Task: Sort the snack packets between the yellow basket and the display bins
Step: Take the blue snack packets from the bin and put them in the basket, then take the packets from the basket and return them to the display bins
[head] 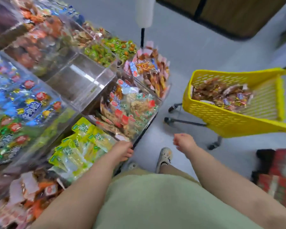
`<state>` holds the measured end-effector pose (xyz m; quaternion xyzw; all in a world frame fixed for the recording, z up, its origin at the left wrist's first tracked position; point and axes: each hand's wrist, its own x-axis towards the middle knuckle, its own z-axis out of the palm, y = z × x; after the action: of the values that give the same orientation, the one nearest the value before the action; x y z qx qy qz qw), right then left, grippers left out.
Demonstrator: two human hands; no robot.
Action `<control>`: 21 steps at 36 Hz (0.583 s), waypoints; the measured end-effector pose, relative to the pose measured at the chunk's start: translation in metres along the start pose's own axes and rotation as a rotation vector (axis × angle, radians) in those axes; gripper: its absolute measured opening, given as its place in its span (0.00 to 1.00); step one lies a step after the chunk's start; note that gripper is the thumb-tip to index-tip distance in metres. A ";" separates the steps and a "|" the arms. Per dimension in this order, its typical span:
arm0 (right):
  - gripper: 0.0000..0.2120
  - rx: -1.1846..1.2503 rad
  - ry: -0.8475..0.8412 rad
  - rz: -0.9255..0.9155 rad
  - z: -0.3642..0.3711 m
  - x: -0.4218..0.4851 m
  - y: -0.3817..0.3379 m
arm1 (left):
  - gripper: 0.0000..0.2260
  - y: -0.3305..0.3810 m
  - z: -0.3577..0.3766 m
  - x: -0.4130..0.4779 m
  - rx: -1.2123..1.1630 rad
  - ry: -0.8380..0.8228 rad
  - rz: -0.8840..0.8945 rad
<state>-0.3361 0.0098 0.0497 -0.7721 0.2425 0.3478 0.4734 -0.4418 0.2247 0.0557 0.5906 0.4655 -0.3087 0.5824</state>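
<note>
Left hand (122,150): near, at the rim of the display bins (82,83); the grip is too blurred to tell.
Right hand (184,142): above the floor, fingers loosely curled, holding nothing.
Yellow basket (221,116): far right.
Snack packets (220,95): heaped inside the basket.

Bright, even light falls from overhead, leaving only soft shadows on the pale floor (180,47); white glare streaks the clear wall of the empty bin (82,83); motion blur smears the packets (15,104) at the left edge and the patterned thing (279,176) at lower right; the yellow basket (221,113) is sharper; straight lines bow toward the corners.
</note>
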 end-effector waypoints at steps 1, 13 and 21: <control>0.15 0.023 0.019 0.049 -0.015 -0.001 0.017 | 0.10 -0.005 0.006 0.003 0.000 -0.006 -0.034; 0.15 0.290 0.138 0.453 -0.150 -0.020 0.162 | 0.07 0.021 0.093 0.028 0.392 0.023 -0.107; 0.10 0.332 0.143 0.443 -0.251 0.016 0.141 | 0.12 0.067 0.172 0.037 0.421 0.063 -0.072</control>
<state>-0.3475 -0.2774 0.0358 -0.6348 0.4919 0.3431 0.4872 -0.3361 0.0712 0.0260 0.6916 0.4296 -0.4012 0.4198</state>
